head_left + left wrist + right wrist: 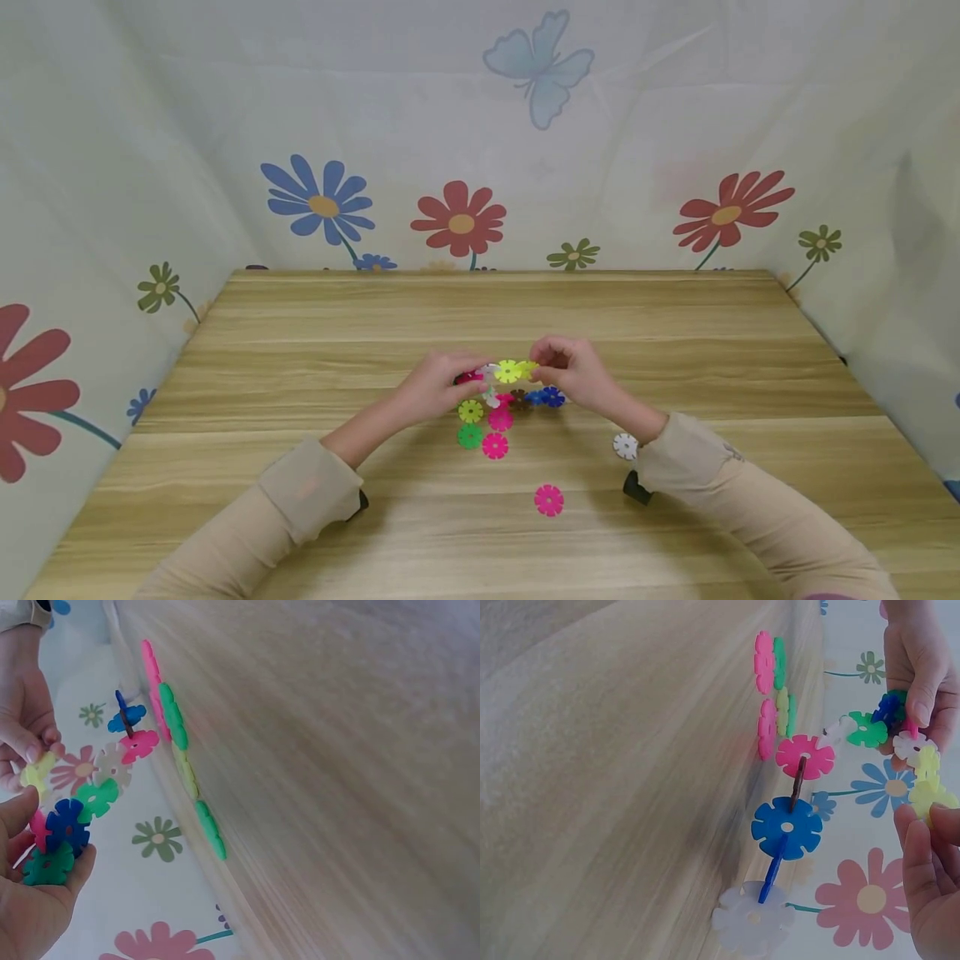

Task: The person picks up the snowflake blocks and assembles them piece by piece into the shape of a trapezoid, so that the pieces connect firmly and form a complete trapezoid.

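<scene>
Notched plastic flower discs form a linked chain between the two hands. My left hand (pixel 438 385) grips its left end, with a dark blue disc (pixel 66 825), a green disc (pixel 49 864) and a pink one among the fingers. My right hand (pixel 576 371) pinches a yellow disc (pixel 930 796) between thumb and fingers. Another yellow disc (pixel 507 372) joins it, beside a white disc (pixel 913 748). A second stretch of chain hangs below, running through a green disc (pixel 868 730), a pink disc (pixel 805 756), a brown disc (pixel 797 787) and a blue disc (pixel 786 827).
Loose discs lie on the wooden table (pixel 375 517) below the hands: yellow (pixel 471 411), green (pixel 470 436) and pink (pixel 495 446). Another pink disc (pixel 549 500) lies nearer the front. By the right sleeve is a white disc (pixel 626 446). A flower-printed curtain (pixel 375 100) stands behind.
</scene>
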A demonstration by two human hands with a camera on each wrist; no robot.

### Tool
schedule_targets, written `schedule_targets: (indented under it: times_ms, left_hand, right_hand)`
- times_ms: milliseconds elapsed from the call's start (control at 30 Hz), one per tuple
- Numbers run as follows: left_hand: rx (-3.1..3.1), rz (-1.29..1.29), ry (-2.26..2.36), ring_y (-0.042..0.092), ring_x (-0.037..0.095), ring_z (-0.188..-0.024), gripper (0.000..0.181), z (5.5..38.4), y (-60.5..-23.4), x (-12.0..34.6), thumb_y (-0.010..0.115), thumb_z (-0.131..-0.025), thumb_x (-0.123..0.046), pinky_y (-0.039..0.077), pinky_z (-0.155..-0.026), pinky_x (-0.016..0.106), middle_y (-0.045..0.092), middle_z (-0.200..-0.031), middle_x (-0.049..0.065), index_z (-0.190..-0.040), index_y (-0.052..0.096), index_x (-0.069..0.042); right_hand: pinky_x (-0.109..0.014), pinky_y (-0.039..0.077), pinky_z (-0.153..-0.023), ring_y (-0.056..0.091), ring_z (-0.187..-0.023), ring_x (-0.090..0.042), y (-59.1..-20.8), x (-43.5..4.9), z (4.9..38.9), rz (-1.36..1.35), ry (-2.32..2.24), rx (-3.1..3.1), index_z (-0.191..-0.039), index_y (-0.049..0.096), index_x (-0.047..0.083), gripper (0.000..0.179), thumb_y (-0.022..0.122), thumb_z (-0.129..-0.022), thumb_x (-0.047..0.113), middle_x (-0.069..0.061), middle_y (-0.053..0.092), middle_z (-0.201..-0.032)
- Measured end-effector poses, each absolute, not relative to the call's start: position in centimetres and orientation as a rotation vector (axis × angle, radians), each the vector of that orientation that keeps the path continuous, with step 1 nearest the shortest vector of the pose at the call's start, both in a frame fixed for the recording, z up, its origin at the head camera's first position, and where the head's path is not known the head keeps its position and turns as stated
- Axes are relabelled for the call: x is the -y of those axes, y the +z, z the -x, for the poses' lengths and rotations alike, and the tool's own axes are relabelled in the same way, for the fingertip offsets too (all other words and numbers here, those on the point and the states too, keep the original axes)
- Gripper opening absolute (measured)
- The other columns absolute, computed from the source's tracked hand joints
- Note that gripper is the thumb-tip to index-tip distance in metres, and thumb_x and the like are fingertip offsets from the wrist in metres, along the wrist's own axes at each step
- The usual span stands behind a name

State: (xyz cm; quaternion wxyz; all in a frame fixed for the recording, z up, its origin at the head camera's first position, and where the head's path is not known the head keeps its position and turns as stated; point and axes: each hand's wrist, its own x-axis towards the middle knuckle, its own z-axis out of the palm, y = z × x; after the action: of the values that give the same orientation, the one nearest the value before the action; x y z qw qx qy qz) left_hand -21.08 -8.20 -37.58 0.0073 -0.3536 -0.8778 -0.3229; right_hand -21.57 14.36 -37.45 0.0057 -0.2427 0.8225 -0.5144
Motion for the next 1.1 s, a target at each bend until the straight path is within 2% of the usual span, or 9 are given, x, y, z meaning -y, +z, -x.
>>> schedule_targets:
  times_ms: [167, 267, 333, 467, 700, 800, 900, 1000, 1100]
  left_hand:
    - [2.768, 1.122, -0.948, 0.06, 0.013, -0.091, 0.033, 21.2, -37.5, 8.1, 0.06, -0.084, -0.016, 0.049, -0.074, 0.023, 0.063, -0.111, 0.007, -0.117, 0.058, -0.009]
    - [2.78, 1.128, -0.919, 0.057, 0.008, -0.077, 0.034, 21.3, -37.5, 7.9, 0.06, -0.084, -0.018, 0.047, -0.066, 0.018, 0.064, -0.108, 0.006, -0.117, 0.058, -0.009]
    - [2.781, 1.129, -0.909, 0.055, 0.008, -0.073, 0.034, 21.4, -37.5, 7.7, 0.06, -0.084, -0.018, 0.047, -0.065, 0.018, 0.064, -0.107, 0.005, -0.117, 0.058, -0.01]
    - [2.782, 1.116, -0.904, 0.058, 0.009, -0.079, 0.037, 21.5, -37.5, 7.5, 0.062, -0.082, -0.021, 0.049, -0.07, 0.02, 0.064, -0.107, 0.004, -0.117, 0.058, -0.01]
    - [2.805, 1.094, -0.906, 0.059, 0.012, -0.086, 0.045, 21.6, -37.8, 7.4, 0.065, -0.079, -0.029, 0.049, -0.071, 0.022, 0.062, -0.112, 0.004, -0.119, 0.056, -0.009]
    - [2.806, 1.095, -0.924, 0.059, 0.014, -0.096, 0.047, 21.6, -37.8, 7.3, 0.065, -0.079, -0.032, 0.05, -0.079, 0.026, 0.062, -0.113, 0.005, -0.119, 0.056, -0.009]
    - [2.803, 1.106, -0.942, 0.059, 0.014, -0.099, 0.046, 21.6, -37.8, 7.3, 0.063, -0.079, -0.034, 0.049, -0.081, 0.028, 0.062, -0.112, 0.004, -0.118, 0.057, -0.009]
    - [2.802, 1.11, -0.973, 0.06, 0.012, -0.087, 0.044, 21.7, -37.9, 7.4, 0.064, -0.08, -0.033, 0.05, -0.074, 0.024, 0.063, -0.109, 0.004, -0.116, 0.058, -0.009]
    - [2.81, 1.104, -1.006, 0.055, 0.01, -0.069, 0.041, 21.8, -37.9, 7.6, 0.065, -0.08, -0.03, 0.048, -0.063, 0.019, 0.064, -0.107, 0.003, -0.115, 0.058, -0.009]
  right_hand:
    - [-0.019, 0.048, -0.055, 0.055, -0.062, -0.01, -37.3, -14.4, 21.7, 0.771, -1.599, -2.568, -0.083, 0.06, -0.006, 0.008, 0.061, -0.075, -0.008, -0.018, 0.061, -0.074]
    - [-0.021, 0.049, -0.056, 0.056, -0.064, -0.011, -36.9, -14.2, 21.6, 0.749, -1.595, -2.55, -0.086, 0.061, -0.006, 0.009, 0.061, -0.077, -0.007, -0.019, 0.062, -0.076]
    - [-0.022, 0.05, -0.056, 0.057, -0.064, -0.012, -36.8, -14.1, 21.6, 0.74, -1.596, -2.539, -0.087, 0.061, -0.005, 0.009, 0.06, -0.078, -0.005, -0.019, 0.062, -0.078]
    - [-0.025, 0.051, -0.057, 0.058, -0.065, -0.012, -37.0, -13.9, 21.8, 0.751, -1.598, -2.525, -0.088, 0.061, -0.004, 0.009, 0.06, -0.079, -0.004, -0.018, 0.063, -0.079]
    - [-0.021, 0.049, -0.056, 0.057, -0.064, -0.011, -37.0, -13.5, 21.8, 0.753, -1.608, -2.532, -0.086, 0.06, -0.005, 0.008, 0.06, -0.078, -0.006, -0.017, 0.062, -0.078]
    - [-0.021, 0.049, -0.056, 0.058, -0.064, -0.014, -37.0, -13.4, 21.7, 0.766, -1.614, -2.53, -0.086, 0.06, -0.005, 0.008, 0.06, -0.078, -0.006, -0.018, 0.062, -0.077]
    - [-0.021, 0.048, -0.057, 0.059, -0.065, -0.021, -36.9, -13.3, 21.6, 0.767, -1.614, -2.522, -0.086, 0.06, -0.005, 0.008, 0.059, -0.078, -0.006, -0.019, 0.061, -0.077]
    - [-0.021, 0.049, -0.058, 0.061, -0.068, -0.023, -36.9, -13.4, 21.6, 0.762, -1.595, -2.517, -0.087, 0.06, -0.005, 0.009, 0.059, -0.079, -0.005, -0.019, 0.062, -0.08]
    - [-0.021, 0.051, -0.061, 0.061, -0.07, -0.019, -36.7, -13.7, 21.7, 0.735, -1.59, -2.483, -0.092, 0.059, -0.006, 0.014, 0.06, -0.079, -0.004, -0.02, 0.06, -0.084]
